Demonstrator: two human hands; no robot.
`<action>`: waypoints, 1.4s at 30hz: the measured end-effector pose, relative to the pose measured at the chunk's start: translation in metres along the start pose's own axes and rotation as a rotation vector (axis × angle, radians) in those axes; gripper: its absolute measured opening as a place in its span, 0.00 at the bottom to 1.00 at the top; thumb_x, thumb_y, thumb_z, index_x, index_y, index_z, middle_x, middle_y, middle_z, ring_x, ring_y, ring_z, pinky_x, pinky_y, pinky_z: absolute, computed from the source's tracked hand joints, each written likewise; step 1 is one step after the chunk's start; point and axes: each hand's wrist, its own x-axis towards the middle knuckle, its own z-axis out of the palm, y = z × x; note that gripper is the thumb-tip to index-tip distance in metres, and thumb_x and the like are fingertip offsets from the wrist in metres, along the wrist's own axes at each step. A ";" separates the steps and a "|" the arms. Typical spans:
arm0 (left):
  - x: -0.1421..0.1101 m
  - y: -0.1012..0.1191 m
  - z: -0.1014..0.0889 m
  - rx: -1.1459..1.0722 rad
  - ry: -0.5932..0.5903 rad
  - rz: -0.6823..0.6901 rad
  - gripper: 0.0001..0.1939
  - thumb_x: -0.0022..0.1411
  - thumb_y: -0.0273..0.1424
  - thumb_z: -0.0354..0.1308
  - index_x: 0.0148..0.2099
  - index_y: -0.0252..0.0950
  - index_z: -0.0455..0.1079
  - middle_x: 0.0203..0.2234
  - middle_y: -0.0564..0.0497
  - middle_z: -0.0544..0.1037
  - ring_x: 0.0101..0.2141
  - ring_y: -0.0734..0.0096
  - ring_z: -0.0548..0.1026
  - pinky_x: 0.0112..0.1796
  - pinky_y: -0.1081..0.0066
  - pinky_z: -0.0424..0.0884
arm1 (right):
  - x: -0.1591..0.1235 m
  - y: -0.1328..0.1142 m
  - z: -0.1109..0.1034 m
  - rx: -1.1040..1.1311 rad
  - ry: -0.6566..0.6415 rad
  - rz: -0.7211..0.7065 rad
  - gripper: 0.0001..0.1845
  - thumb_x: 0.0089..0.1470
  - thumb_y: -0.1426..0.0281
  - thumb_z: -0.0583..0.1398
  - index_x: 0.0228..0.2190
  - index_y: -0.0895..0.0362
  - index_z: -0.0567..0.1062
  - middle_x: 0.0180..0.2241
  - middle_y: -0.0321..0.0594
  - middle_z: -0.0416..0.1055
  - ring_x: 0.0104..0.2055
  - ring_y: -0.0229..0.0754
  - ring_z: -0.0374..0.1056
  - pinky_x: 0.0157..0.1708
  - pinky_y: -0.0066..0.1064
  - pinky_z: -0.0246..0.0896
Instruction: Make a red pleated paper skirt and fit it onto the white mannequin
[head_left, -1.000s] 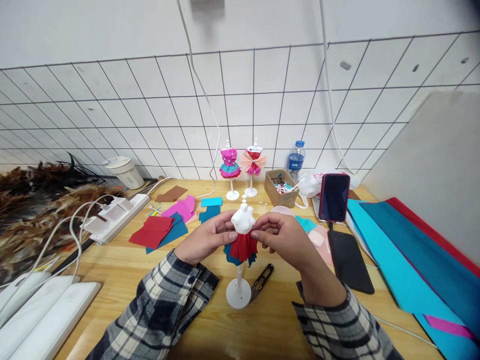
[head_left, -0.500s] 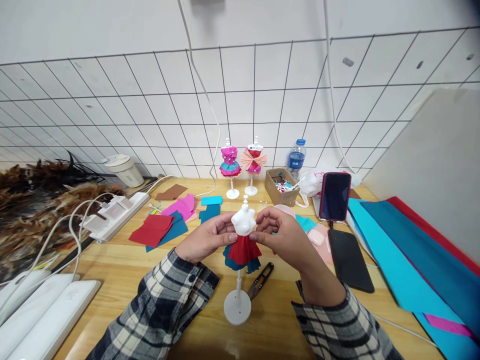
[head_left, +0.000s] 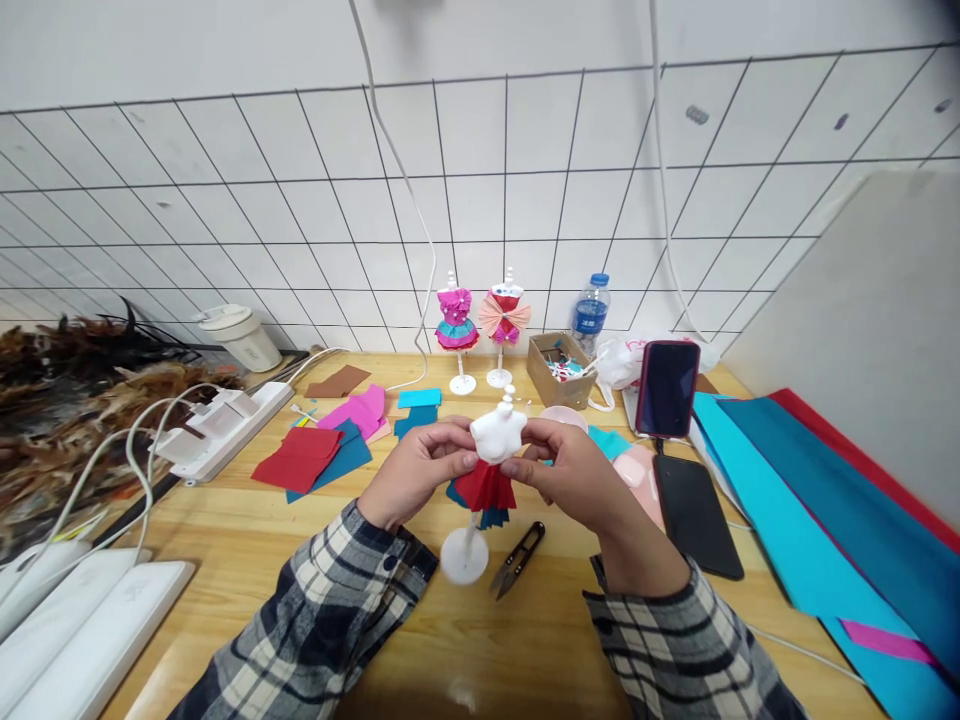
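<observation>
Between my hands is a small white dress form (head_left: 497, 435), its top leaning to the right. A pleated red skirt (head_left: 487, 487) wraps its waist, with a blue-teal layer (head_left: 495, 518) showing below. My left hand (head_left: 427, 468) pinches the waist from the left, thumb at the skirt's top edge. From the right, my right hand (head_left: 570, 472) does the same, thumb and fingers closed at the waist. The far fingers are partly hidden behind the form. Its round white base (head_left: 463, 556) is tilted. Beside the base lie black thread snips (head_left: 517, 560).
Two dressed forms (head_left: 456, 335) (head_left: 504, 322) stand at the back, near a cardboard box (head_left: 559, 385) and a water bottle (head_left: 591, 310). Red sheets (head_left: 296, 456) lie left; phones (head_left: 697, 515) and long coloured sheets (head_left: 825, 500) lie right. A power strip (head_left: 225, 430) edges the left.
The dress form has tipped: its base swung away from me and slightly left, while its top moved right. The snips' blades are now uncovered. Both hands keep their pinch at the waist.
</observation>
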 end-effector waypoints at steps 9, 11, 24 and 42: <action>-0.006 0.032 0.009 0.666 0.114 0.160 0.09 0.54 0.37 0.68 0.29 0.36 0.80 0.26 0.49 0.81 0.29 0.65 0.76 0.35 0.68 0.71 | -0.004 -0.007 -0.007 -0.132 0.040 -0.043 0.12 0.51 0.63 0.64 0.37 0.55 0.79 0.36 0.38 0.77 0.29 0.37 0.68 0.28 0.27 0.62; -0.009 0.037 0.011 0.692 0.089 0.143 0.10 0.56 0.38 0.66 0.30 0.37 0.80 0.26 0.49 0.82 0.29 0.65 0.76 0.35 0.69 0.72 | -0.004 -0.007 -0.008 -0.147 0.048 -0.034 0.12 0.51 0.63 0.64 0.37 0.55 0.79 0.35 0.38 0.77 0.28 0.37 0.68 0.28 0.27 0.62; -0.016 0.045 0.007 0.437 0.048 -0.075 0.26 0.54 0.45 0.66 0.52 0.37 0.75 0.44 0.44 0.81 0.47 0.55 0.77 0.48 0.60 0.71 | -0.002 -0.003 -0.008 -0.088 0.039 -0.016 0.15 0.50 0.64 0.65 0.40 0.54 0.79 0.41 0.40 0.77 0.38 0.43 0.71 0.31 0.30 0.63; -0.012 0.039 0.008 0.731 0.130 0.067 0.09 0.54 0.37 0.65 0.34 0.37 0.78 0.33 0.51 0.81 0.35 0.67 0.76 0.43 0.67 0.71 | -0.004 -0.008 -0.008 -0.124 -0.011 -0.052 0.13 0.50 0.63 0.65 0.38 0.55 0.80 0.35 0.38 0.76 0.30 0.37 0.63 0.24 0.26 0.51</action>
